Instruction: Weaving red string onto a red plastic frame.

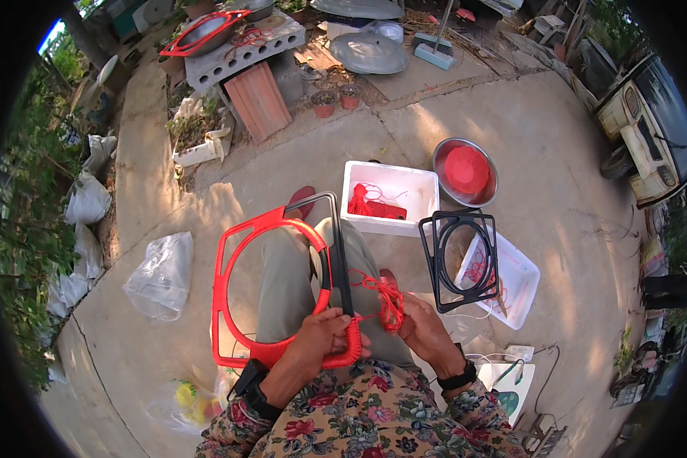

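The red-wrapped frame (270,353), with black bars bare at its far right side, lies across the seated person's lap. The left hand (317,337) has its grip closed around the near right corner. The right hand (424,328), just to the right, has its grip closed on a bundle of red cord (390,307). To the right, a black frame (432,269) partly covers the white tray (522,282). Beyond the knees stands a foam box (393,227) containing red cord; a metal basin (440,183) is just beside it. A clear plastic bag (159,278) lies left.
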`<state>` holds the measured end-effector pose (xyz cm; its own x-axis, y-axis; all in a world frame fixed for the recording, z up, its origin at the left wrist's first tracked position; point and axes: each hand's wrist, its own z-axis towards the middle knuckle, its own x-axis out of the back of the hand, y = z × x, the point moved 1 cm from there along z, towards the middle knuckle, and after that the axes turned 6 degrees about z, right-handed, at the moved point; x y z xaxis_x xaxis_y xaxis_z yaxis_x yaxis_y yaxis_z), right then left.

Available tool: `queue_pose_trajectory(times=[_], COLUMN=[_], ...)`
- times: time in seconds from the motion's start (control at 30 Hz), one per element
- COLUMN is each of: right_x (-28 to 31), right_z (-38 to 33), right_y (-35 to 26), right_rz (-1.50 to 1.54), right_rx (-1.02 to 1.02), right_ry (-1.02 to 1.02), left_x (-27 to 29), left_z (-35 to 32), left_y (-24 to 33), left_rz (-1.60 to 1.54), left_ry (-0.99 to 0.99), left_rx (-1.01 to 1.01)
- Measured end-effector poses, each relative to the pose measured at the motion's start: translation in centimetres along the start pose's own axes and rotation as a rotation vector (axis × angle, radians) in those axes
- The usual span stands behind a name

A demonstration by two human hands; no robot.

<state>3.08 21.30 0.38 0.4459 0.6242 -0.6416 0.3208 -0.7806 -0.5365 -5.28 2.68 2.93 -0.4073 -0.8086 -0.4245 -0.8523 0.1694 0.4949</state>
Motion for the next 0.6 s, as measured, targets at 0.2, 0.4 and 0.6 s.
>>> queue_pose_trajectory(times=[0.2,0.4,0.6], right_x=[-0.9,-0.2,-1.2], right_z=[-0.7,-1.3,-2.2], right_y=[0.2,0.3,-0.5], right_rz=[-0.231,-0.202,-0.332], right_rx=[-0.091,-0.158,-0.095], right_ry=[-0.111,-0.253,-0.234], left_x=[0.0,-0.1,-0.1], left_z=[-0.2,-0.7,-0.6], left_y=[0.3,0.5,0.2], left_rz=[-0.044,-0.021,0.013], left_ry=[-0.006,-0.023,0.007], left_rx=[0.003,0.021,0.033])
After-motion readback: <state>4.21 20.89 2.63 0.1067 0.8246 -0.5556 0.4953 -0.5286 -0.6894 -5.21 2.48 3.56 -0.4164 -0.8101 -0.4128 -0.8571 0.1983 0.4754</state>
